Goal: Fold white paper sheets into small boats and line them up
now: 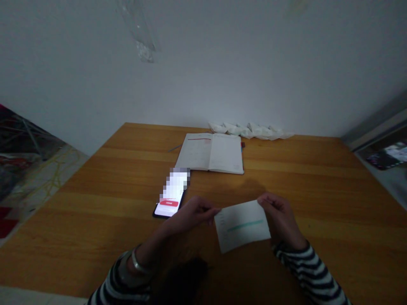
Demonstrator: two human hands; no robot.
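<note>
A small sheet of white paper (243,237) with a green line across it is stretched between my hands above the near part of the table. My left hand (193,214) pinches its upper left corner. At the upper right corner, my right hand (281,216) grips it between thumb and fingers. Just beyond my left hand lies a phone (168,209), its screen lit and partly pixelated, with a red button near the bottom. Past the phone, an open notebook (226,154) rests flat, a red line at the top of its left page.
The wooden table (318,182) meets a pale wall (203,67) at the back. Along that edge lies a strip of crumpled white tissue or plastic (251,130). Clutter (25,144) fills the floor at left; a dark object (388,156) sits beyond the table's right side.
</note>
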